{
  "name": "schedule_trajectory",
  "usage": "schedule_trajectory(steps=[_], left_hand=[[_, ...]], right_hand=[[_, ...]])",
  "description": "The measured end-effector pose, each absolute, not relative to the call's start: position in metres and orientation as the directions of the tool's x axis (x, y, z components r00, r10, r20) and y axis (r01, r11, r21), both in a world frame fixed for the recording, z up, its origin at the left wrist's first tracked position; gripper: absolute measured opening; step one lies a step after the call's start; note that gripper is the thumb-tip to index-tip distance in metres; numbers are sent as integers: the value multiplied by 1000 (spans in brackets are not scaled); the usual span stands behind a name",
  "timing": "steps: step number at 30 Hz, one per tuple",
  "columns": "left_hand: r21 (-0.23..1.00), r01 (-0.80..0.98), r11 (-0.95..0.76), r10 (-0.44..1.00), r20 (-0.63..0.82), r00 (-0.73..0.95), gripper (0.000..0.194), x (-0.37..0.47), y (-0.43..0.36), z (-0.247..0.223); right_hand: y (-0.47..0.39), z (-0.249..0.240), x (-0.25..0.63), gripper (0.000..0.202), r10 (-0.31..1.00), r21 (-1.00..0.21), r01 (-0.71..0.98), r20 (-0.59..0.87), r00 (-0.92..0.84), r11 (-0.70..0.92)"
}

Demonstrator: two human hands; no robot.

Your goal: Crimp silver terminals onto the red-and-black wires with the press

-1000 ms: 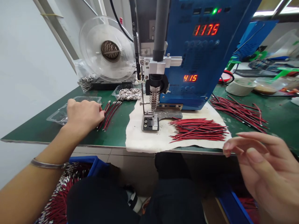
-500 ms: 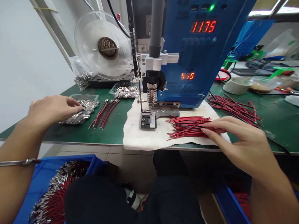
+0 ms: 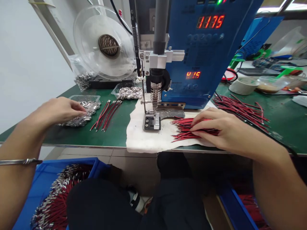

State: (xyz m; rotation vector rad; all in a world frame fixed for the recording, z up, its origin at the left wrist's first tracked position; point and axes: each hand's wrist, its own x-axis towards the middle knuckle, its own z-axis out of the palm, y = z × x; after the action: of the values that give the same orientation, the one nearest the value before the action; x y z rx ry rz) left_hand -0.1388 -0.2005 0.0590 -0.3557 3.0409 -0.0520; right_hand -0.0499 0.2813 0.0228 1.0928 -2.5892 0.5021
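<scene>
At the left, my left hand [image 3: 62,110] is over a clear tray of small metal connectors [image 3: 89,108], thumb and fingertips pinched together; what they hold is too small to tell. My right hand [image 3: 213,127] reaches onto a pile of red and black wires [image 3: 183,127] on a white cloth [image 3: 144,140], its thumb and fingers closing on wires. Between the hands is a soldering machine [image 3: 155,92] with a small black fixture [image 3: 151,123] beneath its tip. A few wires with metal ends [image 3: 109,115] lie right of the connector tray.
Behind are a second connector tray [image 3: 129,92] and a clear reel [image 3: 105,44]. More red wires [image 3: 242,110] lie on the green table [image 3: 115,137] at right, near a tape roll [image 3: 243,85]. A blue bin [image 3: 96,163] of finished-looking wires stands below left.
My right hand has moved left, further over the wire pile, and its fingers now cover more wires. My left hand has barely shifted. The machine's lower display reads differently.
</scene>
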Motion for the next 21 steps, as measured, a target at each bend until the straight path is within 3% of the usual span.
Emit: schedule_trajectory(steps=[6, 14, 21], left_hand=[[-96, -259, 961, -263, -34, -964, 41, -137, -200, 56], [-183, -345, 921, -349, 13, -937, 54, -127, -188, 60], [-139, -283, 949, -284, 15, -959, 41, -138, -203, 55]], right_hand=[[277, 23, -45, 17, -623, -269, -716, 360, -695, 644], [277, 18, -49, 16, -611, -259, -707, 365, -703, 658], [278, 12, -53, 15, -595, -272, -700, 380, -708, 660]])
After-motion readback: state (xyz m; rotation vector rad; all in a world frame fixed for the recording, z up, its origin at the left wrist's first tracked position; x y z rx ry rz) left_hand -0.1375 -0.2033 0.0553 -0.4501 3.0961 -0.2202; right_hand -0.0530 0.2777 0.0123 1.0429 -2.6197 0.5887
